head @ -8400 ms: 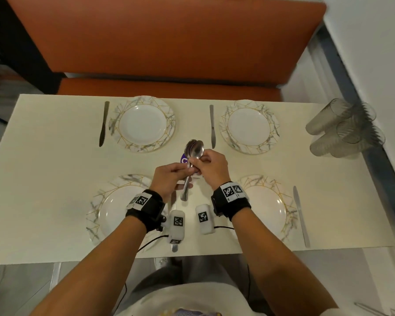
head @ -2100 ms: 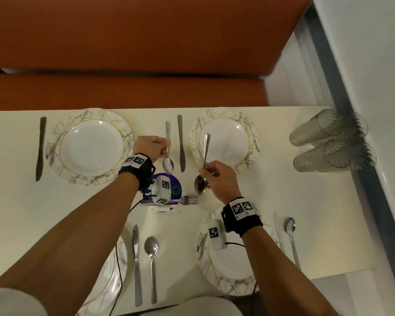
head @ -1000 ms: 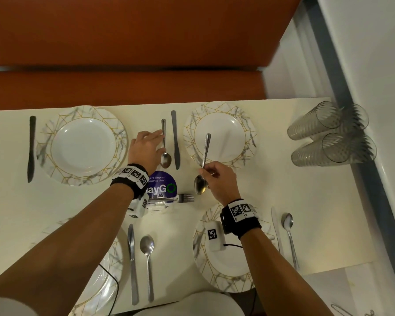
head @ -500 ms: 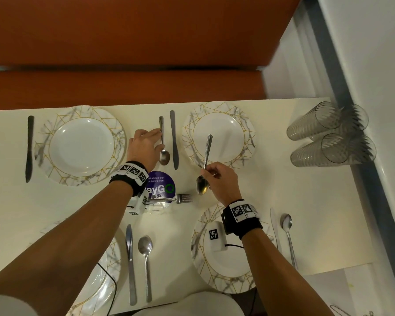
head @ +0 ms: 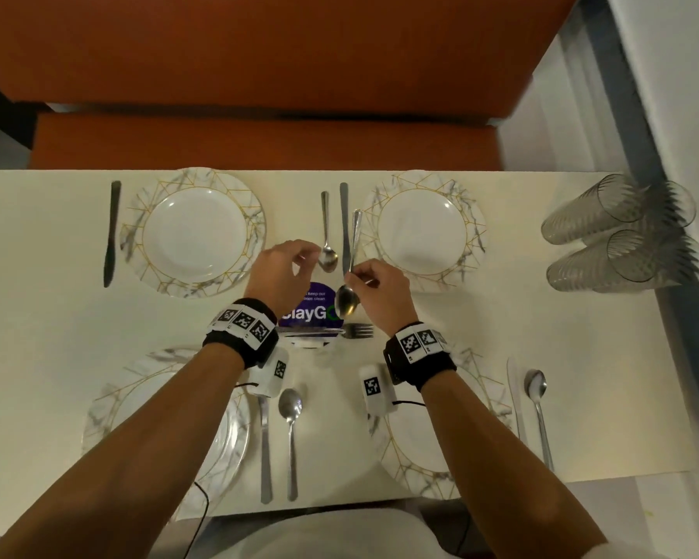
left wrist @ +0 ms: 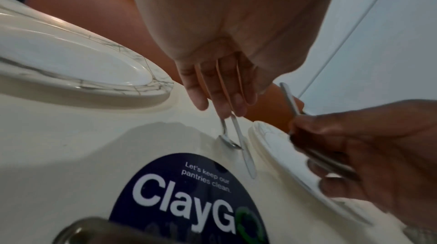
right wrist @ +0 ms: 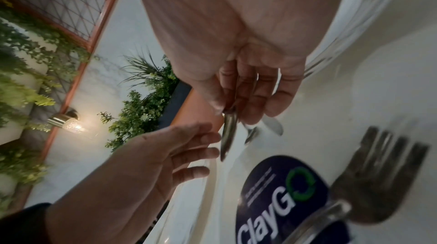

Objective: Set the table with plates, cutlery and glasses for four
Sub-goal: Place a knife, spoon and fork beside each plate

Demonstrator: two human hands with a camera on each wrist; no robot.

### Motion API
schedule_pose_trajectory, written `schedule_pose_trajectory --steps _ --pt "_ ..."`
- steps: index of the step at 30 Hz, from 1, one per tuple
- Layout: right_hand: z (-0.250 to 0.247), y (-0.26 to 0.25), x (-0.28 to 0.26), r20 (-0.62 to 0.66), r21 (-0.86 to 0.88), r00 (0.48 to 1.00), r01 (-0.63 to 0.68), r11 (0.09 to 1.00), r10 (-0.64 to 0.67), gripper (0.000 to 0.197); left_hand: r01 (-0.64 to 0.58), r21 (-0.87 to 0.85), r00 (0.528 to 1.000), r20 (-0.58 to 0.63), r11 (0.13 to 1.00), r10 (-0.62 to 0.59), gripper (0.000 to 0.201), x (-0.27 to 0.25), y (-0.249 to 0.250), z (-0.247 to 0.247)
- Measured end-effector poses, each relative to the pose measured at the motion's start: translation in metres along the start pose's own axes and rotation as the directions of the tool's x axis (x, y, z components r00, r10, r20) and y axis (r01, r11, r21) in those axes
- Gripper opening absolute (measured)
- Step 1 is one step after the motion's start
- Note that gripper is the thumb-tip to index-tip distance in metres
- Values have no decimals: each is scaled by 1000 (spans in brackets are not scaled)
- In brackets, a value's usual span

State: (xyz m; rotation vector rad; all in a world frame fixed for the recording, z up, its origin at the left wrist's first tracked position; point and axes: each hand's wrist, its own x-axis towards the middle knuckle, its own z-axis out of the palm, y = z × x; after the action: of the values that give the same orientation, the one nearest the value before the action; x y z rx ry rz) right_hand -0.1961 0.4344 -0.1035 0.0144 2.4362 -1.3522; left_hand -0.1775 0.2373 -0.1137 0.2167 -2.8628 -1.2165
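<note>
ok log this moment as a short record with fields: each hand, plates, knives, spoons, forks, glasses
left hand: open, beside the spoon lying next to the far knife
right hand: grips a spoon
plates: four on the table
knives: four placed
spoons: three lying down, one in the right hand's grip
forks: in the middle, not yet placed
glasses: lying in a pile at the right edge

The left hand (left wrist: 227, 46) hangs over the cream table (left wrist: 71, 145) with its fingers (left wrist: 220, 96) straight and pointing down, above a spoon (left wrist: 228, 140) and a knife (left wrist: 246, 152) lying side by side. A marbled plate (left wrist: 78, 72) sits to the left, another plate (left wrist: 279, 147) to the right. The right hand (left wrist: 369, 156) grips a spoon handle (left wrist: 289, 98). A round dark sticker (left wrist: 189, 197) reads "ClayGO".
</note>
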Motion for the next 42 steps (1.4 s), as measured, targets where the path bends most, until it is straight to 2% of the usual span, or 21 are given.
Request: schedule_pose_trajectory --steps 3,7,10,12,16,20,23,26,29,32,34,37,42 --pt "26 -18 -7 16 1 999 47 999 -47 9 -7 -136 1000 -6 991 7 13 -21 1 -8" --pt "66 -44 -22 21 13 998 66 998 -66 16 132 -322 990 4 937 -138 8 -45 -15 -34" --pt "99 -67 -39 15 62 998 66 996 -67 12 282 -515 957 95 810 -273 9 -63 -39 -66" --pt "123 -84 -52 43 87 996 80 993 -84 12 352 -616 934 178 705 -311 16 -75 -54 -92" --pt "174 -118 -71 62 111 989 125 986 -133 12 355 -691 928 180 629 -326 16 -93 -86 -147" --pt "216 -147 -79 56 199 992 96 975 -109 6 366 -747 910 160 555 -384 21 -102 -122 -192" --pt "240 -162 -80 55 203 994 78 976 -91 6 355 -736 903 109 576 -416 20 -98 -150 -218" --pt "252 -168 -80 86 199 995 35 979 -54 9 375 -680 865 12 630 -502 20 -81 -186 -235" --pt "254 -163 -76 102 192 995 -1 981 -19 11 443 -579 820 -46 684 -570 21 -58 -224 -247" --pt "251 -152 -70 80 148 997 -29 989 17 9 497 -426 812 -79 756 -579 22 -34 -249 -252" --pt "247 -144 -66 65 119 997 -39 992 32 9 528 -376 801 -78 761 -594 20 -20 -258 -252" --pt "241 -135 -63 50 111 998 -55 992 50 9 545 -279 812 -63 791 -581 17 -3 -264 -251" --pt "240 -127 -56 42 92 997 -68 993 65 9 530 -190 826 -103 826 -554 12 10 -275 -246"
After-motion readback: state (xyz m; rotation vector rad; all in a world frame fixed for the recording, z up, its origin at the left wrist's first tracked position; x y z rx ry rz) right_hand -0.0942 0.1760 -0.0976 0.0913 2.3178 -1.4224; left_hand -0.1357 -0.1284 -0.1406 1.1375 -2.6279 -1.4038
